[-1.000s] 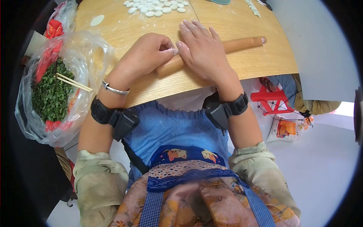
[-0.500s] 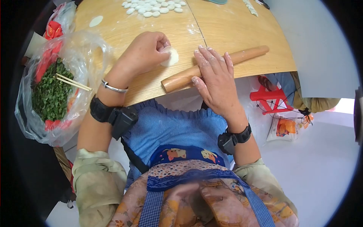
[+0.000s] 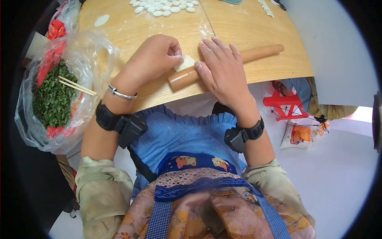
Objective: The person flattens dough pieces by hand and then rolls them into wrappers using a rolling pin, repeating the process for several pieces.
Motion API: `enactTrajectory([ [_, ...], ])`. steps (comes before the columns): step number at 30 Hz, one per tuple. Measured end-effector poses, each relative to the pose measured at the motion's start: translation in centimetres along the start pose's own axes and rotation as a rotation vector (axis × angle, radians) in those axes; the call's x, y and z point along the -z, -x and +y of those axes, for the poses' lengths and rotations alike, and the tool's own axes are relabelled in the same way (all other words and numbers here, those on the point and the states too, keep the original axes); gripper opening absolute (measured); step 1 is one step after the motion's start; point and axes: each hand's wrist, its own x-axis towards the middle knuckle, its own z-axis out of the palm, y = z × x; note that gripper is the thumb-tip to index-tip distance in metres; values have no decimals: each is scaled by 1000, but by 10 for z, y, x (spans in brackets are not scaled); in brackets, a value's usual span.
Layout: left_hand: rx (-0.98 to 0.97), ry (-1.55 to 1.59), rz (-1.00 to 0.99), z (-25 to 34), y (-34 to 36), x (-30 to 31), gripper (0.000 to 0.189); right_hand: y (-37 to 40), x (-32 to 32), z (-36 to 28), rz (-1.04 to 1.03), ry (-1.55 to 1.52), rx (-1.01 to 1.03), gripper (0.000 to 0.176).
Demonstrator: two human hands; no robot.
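My left hand (image 3: 159,53) pinches the left edge of a small dough wrapper (image 3: 184,63) on the table. A wooden rolling pin (image 3: 254,53) lies at a slant, its near left end against the wrapper's lower edge. Across the pin rests my right hand (image 3: 223,65), palm down, fingers stretched out and dusted with flour. Part of the pin is hidden under that palm. Farther left on the table lies a flat, rolled-out dough wrapper (image 3: 102,20). Several small dough pieces (image 3: 163,6) are grouped at the far side.
A plastic bag (image 3: 28,123) of chopped greens (image 3: 53,97) with chopsticks (image 3: 77,85) in it sits at the left. The wooden table (image 3: 147,97) has its near edge by my apron. A red stool (image 3: 284,103) stands on the floor at right. A braided dough strip (image 3: 266,8) lies far right.
My right hand has pushed forward, rolling the pin away from me onto the wrapper's lower edge. My left hand has shifted slightly right, still at the wrapper.
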Motion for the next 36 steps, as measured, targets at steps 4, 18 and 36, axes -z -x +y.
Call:
enactTrajectory([
  [4, -144, -95, 92, -7, -1, -2, 19, -31, -14, 6, -16, 16, 12, 53],
  [18, -139, -44, 16, -8, -2, 0, 14, 30, 15, -5, -64, -27, -60, 59],
  [36, -90, -34, 54, 0, 1, -4, 13, 27, 14, -5, -70, -56, -85, 56],
])
